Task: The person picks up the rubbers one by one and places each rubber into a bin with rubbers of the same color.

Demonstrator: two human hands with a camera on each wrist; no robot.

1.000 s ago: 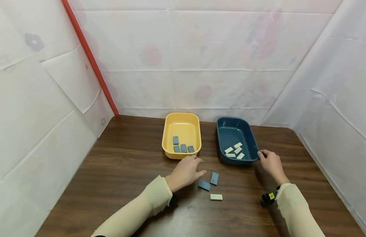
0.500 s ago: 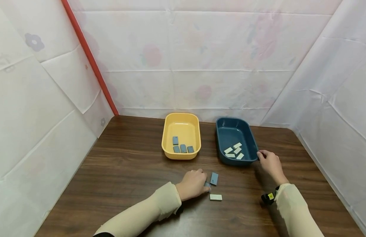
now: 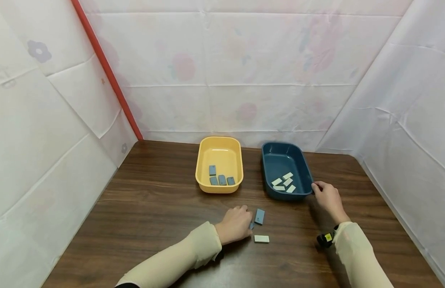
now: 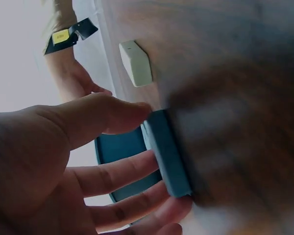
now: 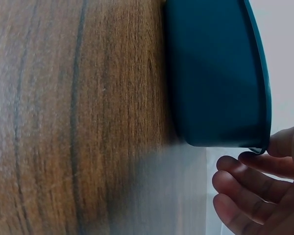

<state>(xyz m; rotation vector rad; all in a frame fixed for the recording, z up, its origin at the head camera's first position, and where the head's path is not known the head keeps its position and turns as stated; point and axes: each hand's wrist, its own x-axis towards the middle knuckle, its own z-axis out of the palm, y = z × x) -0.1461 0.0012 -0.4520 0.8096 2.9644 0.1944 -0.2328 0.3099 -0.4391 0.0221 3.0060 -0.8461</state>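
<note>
In the head view my left hand is low over the table and mostly covers a small blue rectangular block. The left wrist view shows that blue block on the wood, thumb tip at one end and fingers along its side and other end. A second blue block lies just beyond my fingers, and a cream block lies nearer to me. My right hand pinches the near right corner of a dark blue bin by its rim, other fingers loosely curled below.
A yellow bin with several blue blocks stands left of the dark blue bin, which holds several cream blocks. White patterned sheets hang behind and at both sides of the brown table.
My left hand has moved from near the yellow bin down and right onto the nearer blue block. My right hand has stayed at the bin's corner.
</note>
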